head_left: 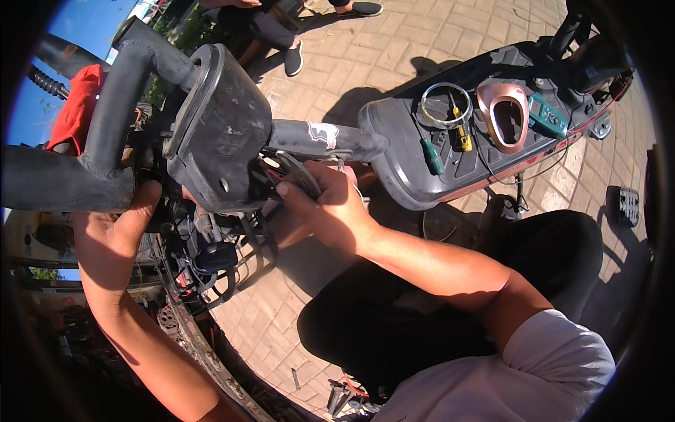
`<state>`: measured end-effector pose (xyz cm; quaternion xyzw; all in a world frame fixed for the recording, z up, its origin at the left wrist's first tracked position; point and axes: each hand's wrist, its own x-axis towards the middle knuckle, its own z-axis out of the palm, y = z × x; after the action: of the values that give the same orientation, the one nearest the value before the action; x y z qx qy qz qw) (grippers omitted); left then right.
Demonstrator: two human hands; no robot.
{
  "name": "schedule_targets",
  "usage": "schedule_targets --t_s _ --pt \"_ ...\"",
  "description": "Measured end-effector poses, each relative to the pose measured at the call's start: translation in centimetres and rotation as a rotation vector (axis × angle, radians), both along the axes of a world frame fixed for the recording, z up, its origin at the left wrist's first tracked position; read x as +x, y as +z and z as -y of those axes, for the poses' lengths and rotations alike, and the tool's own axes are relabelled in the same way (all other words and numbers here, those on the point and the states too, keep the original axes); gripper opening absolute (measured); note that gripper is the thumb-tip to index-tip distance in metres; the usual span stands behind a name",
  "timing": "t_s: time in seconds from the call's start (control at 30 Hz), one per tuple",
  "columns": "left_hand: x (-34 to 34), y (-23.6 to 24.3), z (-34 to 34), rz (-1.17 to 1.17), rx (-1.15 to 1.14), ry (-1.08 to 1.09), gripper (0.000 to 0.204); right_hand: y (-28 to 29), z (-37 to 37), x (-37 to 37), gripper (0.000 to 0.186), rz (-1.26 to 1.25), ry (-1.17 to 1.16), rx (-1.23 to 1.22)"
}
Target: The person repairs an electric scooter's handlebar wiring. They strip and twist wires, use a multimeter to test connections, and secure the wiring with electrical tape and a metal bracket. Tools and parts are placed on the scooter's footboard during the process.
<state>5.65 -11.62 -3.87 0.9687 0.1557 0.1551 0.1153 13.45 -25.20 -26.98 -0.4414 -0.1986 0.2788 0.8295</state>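
Observation:
The black plastic housing (225, 119) of a scooter's front column stands between my hands, with thick dark metal tubes (130, 91) at its left. My left hand (116, 225) reaches in under a tube beside the housing. Its thumb shows, but its fingers are hidden behind the tube and wires. At the housing's lower right, my right hand (334, 207) is closed, thumb and fingers pinching a dark curved piece (302, 176) with a pale edge. A thin red wire shows beside that piece. What lies behind the right fingers is out of sight.
On the footboard (401, 169) lie a metal ring (446, 86), a green-handled screwdriver (432, 156), a yellow-handled screwdriver (464, 137), a copper-coloured trim frame (503, 116) and a teal multimeter (547, 116). Loose cables hang below the housing. A person's shoe (294, 60) rests on the paving.

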Motion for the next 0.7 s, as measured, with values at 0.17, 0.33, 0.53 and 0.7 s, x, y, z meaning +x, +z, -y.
schedule_targets --t_s 0.17,0.33,0.53,0.7 --pt "-2.9 -2.9 8.3 0.351 0.67 0.062 0.029 -0.4 0.1 0.4 0.017 0.084 -0.072 -0.002" --pt "-1.6 -16.6 11.1 0.634 -0.637 0.19 0.035 -1.0 0.6 1.3 0.017 0.002 0.06 0.136" --pt "4.3 -20.4 8.7 0.777 -1.344 0.101 0.013 -1.8 2.1 3.5 0.015 -0.05 0.06 0.159" --pt "4.4 -21.1 9.1 0.82 -0.957 0.196 0.019 -0.5 4.1 4.6 0.016 -0.084 0.131 0.164"
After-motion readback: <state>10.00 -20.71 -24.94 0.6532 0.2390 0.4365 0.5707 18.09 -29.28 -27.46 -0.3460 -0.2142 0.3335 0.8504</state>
